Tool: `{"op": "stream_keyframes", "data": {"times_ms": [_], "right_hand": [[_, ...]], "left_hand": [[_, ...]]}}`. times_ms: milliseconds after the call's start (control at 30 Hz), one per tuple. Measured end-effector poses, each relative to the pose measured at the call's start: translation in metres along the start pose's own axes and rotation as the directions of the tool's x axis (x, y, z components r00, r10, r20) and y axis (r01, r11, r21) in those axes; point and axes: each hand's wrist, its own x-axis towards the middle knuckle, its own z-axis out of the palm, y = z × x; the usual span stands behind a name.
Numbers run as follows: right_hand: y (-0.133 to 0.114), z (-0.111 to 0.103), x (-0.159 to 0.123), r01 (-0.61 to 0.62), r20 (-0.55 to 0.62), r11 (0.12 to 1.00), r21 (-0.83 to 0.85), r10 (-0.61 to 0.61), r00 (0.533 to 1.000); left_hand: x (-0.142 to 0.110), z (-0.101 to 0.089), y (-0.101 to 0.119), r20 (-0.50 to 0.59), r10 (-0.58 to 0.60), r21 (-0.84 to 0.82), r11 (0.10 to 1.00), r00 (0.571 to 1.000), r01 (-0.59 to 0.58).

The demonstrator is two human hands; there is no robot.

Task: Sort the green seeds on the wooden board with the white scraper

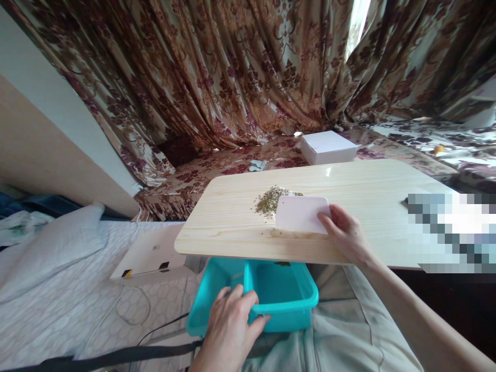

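My right hand (344, 230) pinches the right end of a thin, flat white rectangular card or scraper (300, 213). The card is over the light wooden tabletop (356, 188), its left edge against a small heap of greenish-brown seed-like bits (273, 200). Below the table's near edge is a turquoise two-compartment plastic bin (284, 310). My left hand (234, 312) grips the bin's near rim beside the divider, with fingers curled over the inside and thumb outside. Some dark green matter (282, 263) shows at the far wall of the right compartment.
Behind the table, a white box (329, 144) and a small pale blue cloth-like item (257, 165) rest on a floral-covered surface. Left lies a bed with a large pale box (153, 253), a pillow (70, 248) and cables. A blurred-out patch (453, 227) covers the table's right end.
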Motion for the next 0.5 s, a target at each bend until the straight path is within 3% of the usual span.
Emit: {"op": "stream_keyframes", "data": {"times_ms": [500], "right_hand": [[-0.0021, 0.0019, -0.0023, -0.003, 0.098, 0.998, 0.058, -0.003, 0.995]], "left_hand": [[-0.0013, 0.0017, 0.0006, -0.020, 0.014, -0.017, 1.000, 1.000, -0.015]]}}
